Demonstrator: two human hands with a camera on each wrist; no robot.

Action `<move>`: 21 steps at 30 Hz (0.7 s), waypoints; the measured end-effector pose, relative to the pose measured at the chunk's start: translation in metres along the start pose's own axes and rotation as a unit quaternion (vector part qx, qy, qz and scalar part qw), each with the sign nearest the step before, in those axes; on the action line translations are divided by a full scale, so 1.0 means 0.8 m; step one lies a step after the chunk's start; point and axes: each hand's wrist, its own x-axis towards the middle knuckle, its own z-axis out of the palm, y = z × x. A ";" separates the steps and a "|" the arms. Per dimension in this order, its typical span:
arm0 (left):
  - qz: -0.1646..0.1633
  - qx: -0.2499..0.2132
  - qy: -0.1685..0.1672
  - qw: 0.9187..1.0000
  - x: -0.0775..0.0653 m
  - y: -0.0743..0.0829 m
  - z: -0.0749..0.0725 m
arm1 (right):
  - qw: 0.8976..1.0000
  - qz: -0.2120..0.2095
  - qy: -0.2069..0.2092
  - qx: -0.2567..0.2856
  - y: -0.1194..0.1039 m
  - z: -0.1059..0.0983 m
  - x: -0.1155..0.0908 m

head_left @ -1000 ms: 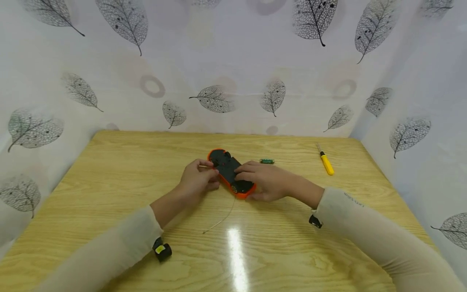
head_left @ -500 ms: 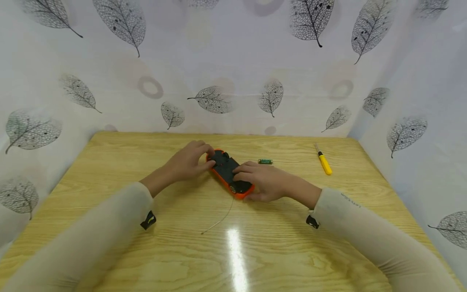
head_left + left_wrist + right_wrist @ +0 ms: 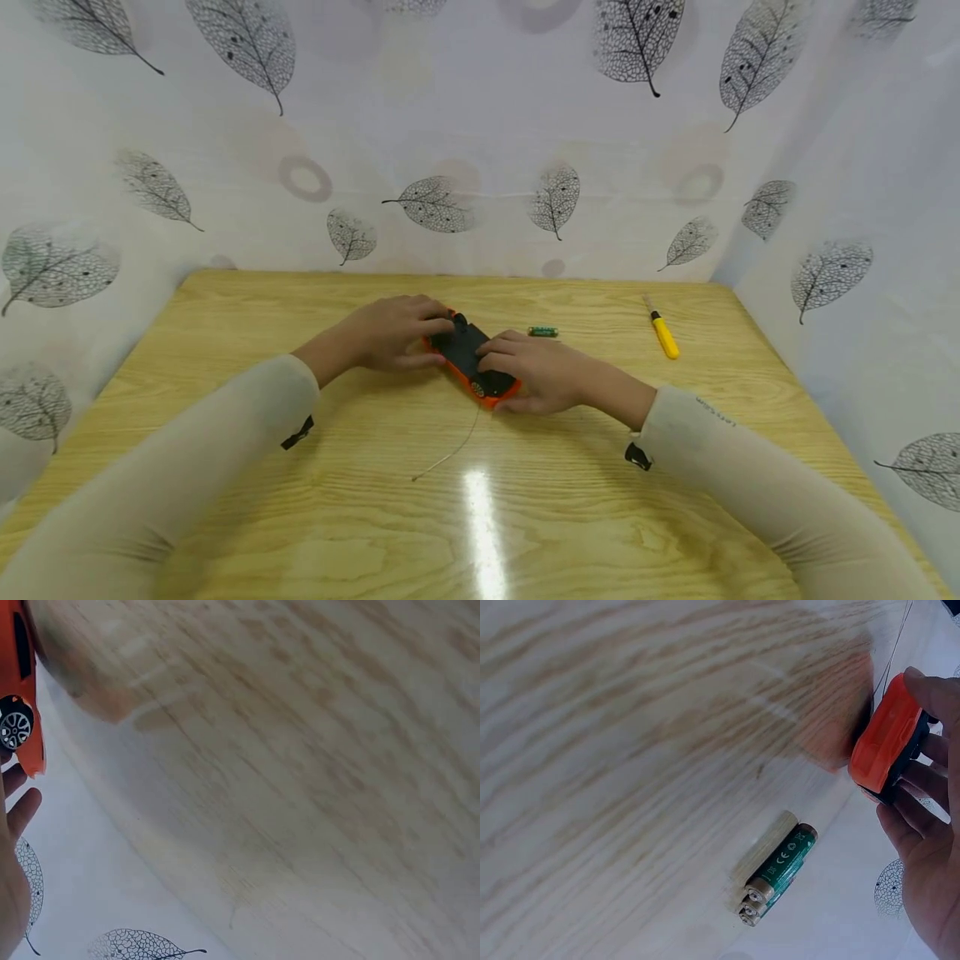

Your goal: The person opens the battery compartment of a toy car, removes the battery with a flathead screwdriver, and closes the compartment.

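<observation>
An orange toy car [image 3: 463,354] lies upside down in the middle of the table, its black underside facing up. My left hand [image 3: 393,332] grips its far left end, fingers over the underside and thumb along the near side. Its spoked wheel [image 3: 15,730] and orange side show at the edge of the left wrist view. With my right hand [image 3: 543,372] I hold the near right end, fingertips on the underside and thumb low on the orange body. In the right wrist view the car's orange end [image 3: 889,739] sits between thumb and fingers. A thin wire [image 3: 459,450] trails from the car toward me.
Green batteries [image 3: 543,332] lie behind my right hand; the right wrist view shows them side by side [image 3: 781,862]. A screwdriver [image 3: 664,337] with a yellow handle lies farther right on the wooden table [image 3: 360,517]. Leaf-patterned cloth [image 3: 480,125] encloses the back and sides.
My left hand has moved from the car's near left side up to its far left end, and its fingers have come over the underside. The right hand has kept its hold.
</observation>
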 end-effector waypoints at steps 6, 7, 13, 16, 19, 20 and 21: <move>0.026 0.014 0.001 1.000 -0.002 -0.001 0.006 | 1.000 -0.003 -0.005 0.001 -0.001 -0.003 0.001; 0.029 0.021 0.006 0.999 -0.002 -0.001 0.007 | 1.000 -0.005 -0.004 -0.001 -0.001 -0.004 0.001; 0.043 0.082 0.020 0.995 -0.009 0.005 0.007 | 1.000 -0.008 -0.003 -0.011 0.002 -0.008 0.001; 0.045 0.089 0.029 0.995 -0.013 0.012 0.007 | 1.000 -0.004 -0.008 -0.011 0.005 -0.008 0.001; 0.041 0.081 0.036 0.995 -0.018 0.018 0.007 | 1.000 -0.004 -0.010 -0.007 0.005 -0.010 0.002; 0.036 0.072 0.037 0.996 -0.019 0.020 0.007 | 1.000 -0.003 -0.012 -0.007 0.005 -0.011 0.003; 0.031 0.064 0.036 0.997 -0.021 0.022 0.008 | 1.000 -0.003 -0.012 -0.007 0.005 -0.012 0.003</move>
